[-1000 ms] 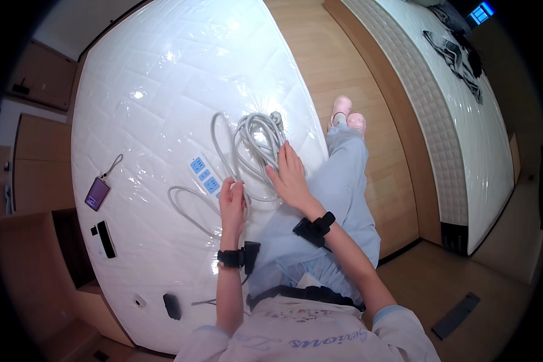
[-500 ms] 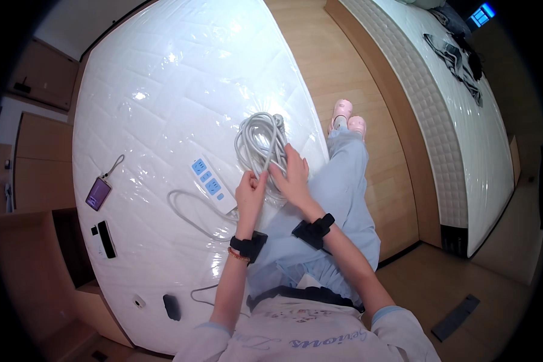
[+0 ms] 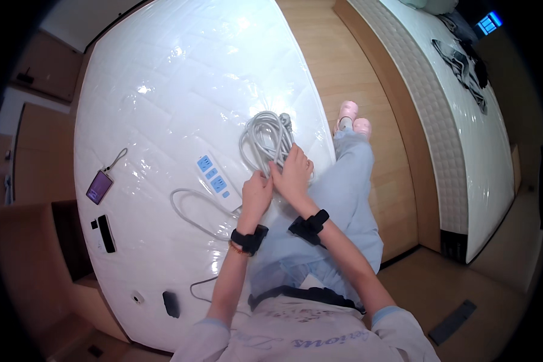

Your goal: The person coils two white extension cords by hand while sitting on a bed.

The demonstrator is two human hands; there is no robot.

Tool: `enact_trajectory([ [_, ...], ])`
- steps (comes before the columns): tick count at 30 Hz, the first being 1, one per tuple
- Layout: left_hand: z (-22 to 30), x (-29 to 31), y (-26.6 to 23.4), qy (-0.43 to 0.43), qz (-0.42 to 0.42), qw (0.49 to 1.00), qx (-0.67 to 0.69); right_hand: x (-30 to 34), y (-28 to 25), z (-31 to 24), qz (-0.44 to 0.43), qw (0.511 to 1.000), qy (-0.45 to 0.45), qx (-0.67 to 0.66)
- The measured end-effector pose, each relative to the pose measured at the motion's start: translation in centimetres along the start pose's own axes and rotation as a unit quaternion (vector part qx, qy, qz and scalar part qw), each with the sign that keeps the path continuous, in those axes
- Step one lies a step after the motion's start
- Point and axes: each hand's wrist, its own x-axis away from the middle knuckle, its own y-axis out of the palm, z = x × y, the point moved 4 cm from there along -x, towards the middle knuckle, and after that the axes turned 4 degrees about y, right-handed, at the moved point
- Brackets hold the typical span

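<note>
A coiled grey-white power cord lies on the plastic-covered mattress beside my leg, its plug at the far end of the loops. My right hand is closed around the near right side of the coil. My left hand pinches the coil's near end, and its fingertips almost meet my right thumb. Left of my hands lies a white power strip with blue sockets. A loose loop of its cord curves out to the left and back toward my left wrist.
On the mattress at left lie a purple-screened phone with a strap, a black-and-white device, a small white object and a black object. A second mattress stands to the right, past a strip of wooden floor.
My view has shifted slightly, moving the whole scene a little. My left hand has turned a bit at the coil's near end. Both hands still hold the cord.
</note>
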Motion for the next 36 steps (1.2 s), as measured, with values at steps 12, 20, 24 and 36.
enact_trajectory([
  [12, -5.9, 8.7, -8.8, -0.273, -0.008, 0.938, 0.215, -0.2, -0.5, 2.1, 0.030, 0.995, -0.036, -0.093],
  [20, -4.2, 7.7, -5.4, -0.175, 0.170, 0.890, 0.385, -0.3, -0.7, 2.3, 0.031, 0.986, -0.030, -0.164],
  [24, 1.2, 5.7, -4.7, -0.065, 0.119, 0.922, 0.364, -0.5, -1.0, 2.9, 0.023, 0.981, -0.015, -0.191],
  [36, 6.0, 3.4, 0.9, 0.125, 0.052, 0.964, 0.229, -0.8, -0.4, 4.0, 0.000, 0.966, 0.003, -0.260],
])
